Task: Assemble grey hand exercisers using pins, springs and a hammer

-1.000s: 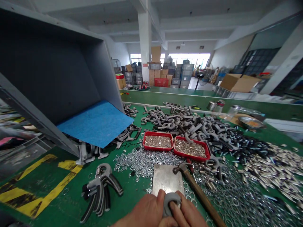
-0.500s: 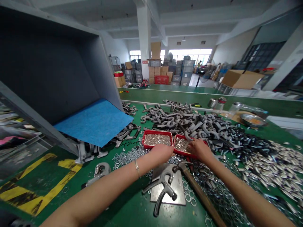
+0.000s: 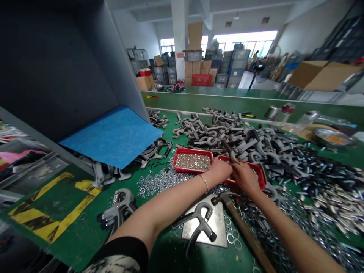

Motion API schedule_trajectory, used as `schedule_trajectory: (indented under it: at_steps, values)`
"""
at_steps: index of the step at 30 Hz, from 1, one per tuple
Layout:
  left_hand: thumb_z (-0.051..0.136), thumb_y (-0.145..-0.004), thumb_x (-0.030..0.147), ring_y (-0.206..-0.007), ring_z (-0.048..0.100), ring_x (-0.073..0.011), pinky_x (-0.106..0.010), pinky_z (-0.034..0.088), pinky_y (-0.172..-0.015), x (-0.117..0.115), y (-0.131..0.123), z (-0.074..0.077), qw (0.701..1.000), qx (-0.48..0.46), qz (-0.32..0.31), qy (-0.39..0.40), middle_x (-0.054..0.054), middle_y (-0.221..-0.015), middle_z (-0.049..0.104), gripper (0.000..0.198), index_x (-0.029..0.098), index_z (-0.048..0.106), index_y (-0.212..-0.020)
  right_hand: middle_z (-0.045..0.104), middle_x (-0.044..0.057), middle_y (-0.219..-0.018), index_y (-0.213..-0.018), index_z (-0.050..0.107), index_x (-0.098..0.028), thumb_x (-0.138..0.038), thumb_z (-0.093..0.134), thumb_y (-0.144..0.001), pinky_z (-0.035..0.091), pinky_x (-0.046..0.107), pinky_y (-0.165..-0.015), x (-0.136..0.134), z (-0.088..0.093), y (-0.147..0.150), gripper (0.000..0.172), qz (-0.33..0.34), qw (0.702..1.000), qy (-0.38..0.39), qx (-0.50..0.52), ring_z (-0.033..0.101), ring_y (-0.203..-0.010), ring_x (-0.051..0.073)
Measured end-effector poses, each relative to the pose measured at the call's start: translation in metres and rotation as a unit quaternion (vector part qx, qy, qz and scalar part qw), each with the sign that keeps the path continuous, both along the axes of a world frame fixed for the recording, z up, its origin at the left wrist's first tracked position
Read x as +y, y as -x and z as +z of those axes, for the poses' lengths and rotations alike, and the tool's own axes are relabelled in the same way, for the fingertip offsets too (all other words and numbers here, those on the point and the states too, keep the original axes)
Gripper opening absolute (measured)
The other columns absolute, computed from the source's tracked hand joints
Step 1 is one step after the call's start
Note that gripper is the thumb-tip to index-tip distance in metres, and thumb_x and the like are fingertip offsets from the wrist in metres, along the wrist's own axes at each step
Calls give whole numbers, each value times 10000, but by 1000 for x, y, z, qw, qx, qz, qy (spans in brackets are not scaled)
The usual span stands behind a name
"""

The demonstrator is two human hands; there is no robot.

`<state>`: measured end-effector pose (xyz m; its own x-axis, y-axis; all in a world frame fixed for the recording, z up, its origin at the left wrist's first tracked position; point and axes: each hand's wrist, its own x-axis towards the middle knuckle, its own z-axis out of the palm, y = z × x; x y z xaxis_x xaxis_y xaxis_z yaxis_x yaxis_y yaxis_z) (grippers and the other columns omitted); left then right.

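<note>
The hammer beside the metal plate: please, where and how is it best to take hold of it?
Probably by the lower wooden handle, coming from above at the near right: the hammer lies head away, near the metal plate, with its long, slim handle running toward the picture's lower edge. Rings lie along both sides.

From here I can't tell whether the left hand [image 3: 221, 170] or right hand [image 3: 247, 177] holds anything. They partly hide the rightmost red tray [image 3: 261, 176].
</note>
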<state>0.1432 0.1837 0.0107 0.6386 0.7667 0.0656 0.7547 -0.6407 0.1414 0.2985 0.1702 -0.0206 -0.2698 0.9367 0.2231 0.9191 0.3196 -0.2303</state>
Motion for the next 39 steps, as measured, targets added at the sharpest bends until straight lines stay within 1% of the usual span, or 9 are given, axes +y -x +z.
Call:
schedule_trajectory:
  at_steps: [6, 13, 16, 19, 22, 25, 29, 34, 39]
  values:
    - [502, -908, 183, -939, 673, -287, -434, 457, -873, -6, 8, 0, 994, -92, 58, 10, -138, -956, 732, 212, 156, 705, -965, 660, 91, -933, -889, 636, -204, -283, 437, -912, 425, 330, -817, -6, 4, 5, 216, -5, 995, -8, 101, 580, -907, 238]
    - [578, -820, 192, -881, 660, -247, -371, 468, -852, -18, 19, 6, 964, -233, 121, 48, -56, -842, 719, 109, 192, 687, -826, 673, 88, -875, -847, 587, -197, -349, 416, -812, 463, 346, -744, -14, 28, 4, 232, -83, 965, -23, 246, 602, -808, 238]
    - [568, -804, 167, -806, 646, -195, -295, 481, -758, -35, 33, 7, 939, -303, 147, 72, -41, -829, 702, 85, 174, 649, -829, 662, 51, -802, -802, 550, -225, -326, 408, -783, 470, 333, -719, -43, 49, 1, 175, -77, 951, 1, 299, 607, -756, 223]
    - [554, -815, 177, -760, 633, -155, -247, 482, -694, -65, 52, -4, 910, -367, 167, 101, -29, -836, 688, 87, 161, 608, -881, 599, -12, -643, -754, 507, -244, -352, 440, -821, 483, 299, -591, -94, 60, 3, 144, -43, 939, 72, 335, 590, -586, 186]
    - [540, -824, 183, -720, 634, -136, -225, 484, -645, -92, 69, -23, 883, -412, 178, 139, -15, -810, 671, 110, 151, 585, -919, 575, -34, -665, -802, 526, -234, -445, 491, -877, 498, 287, -532, -145, 51, 15, 226, 1, 897, 214, 386, 602, -542, 169]
    - [527, -836, 175, -668, 632, -129, -220, 484, -609, -102, 73, -33, 863, -439, 181, 169, -2, -762, 656, 115, 143, 587, -929, 613, -7, -789, -888, 606, -215, -453, 519, -888, 528, 305, -610, -173, 30, 34, 254, 42, 860, 319, 397, 636, -638, 176]
    - [532, -851, 163, -746, 642, -144, -258, 507, -706, -83, 59, -14, 851, -469, 172, 160, -16, -834, 676, 124, 154, 605, -950, 661, 44, -911, -911, 662, -209, -385, 530, -879, 530, 336, -760, -169, 7, 53, 223, 68, 907, 243, 336, 660, -846, 220]
    - [625, -798, 158, -1004, 602, -201, -348, 439, -968, -55, 45, 22, 849, -493, 144, 126, -31, -946, 683, 61, 191, 644, -845, 614, -7, -709, -830, 565, -220, -356, 458, -913, 504, 300, -647, -148, 4, 60, 192, 48, 924, 206, 317, 625, -656, 187]
    - [560, -866, 217, -865, 660, -166, -297, 522, -814, -83, 66, 7, 818, -526, 162, 168, -53, -939, 691, 119, 168, 611, -962, 580, -17, -676, -772, 525, -231, -346, 433, -942, 463, 273, -608, -143, 1, 63, 225, 61, 940, 197, 271, 580, -626, 171]
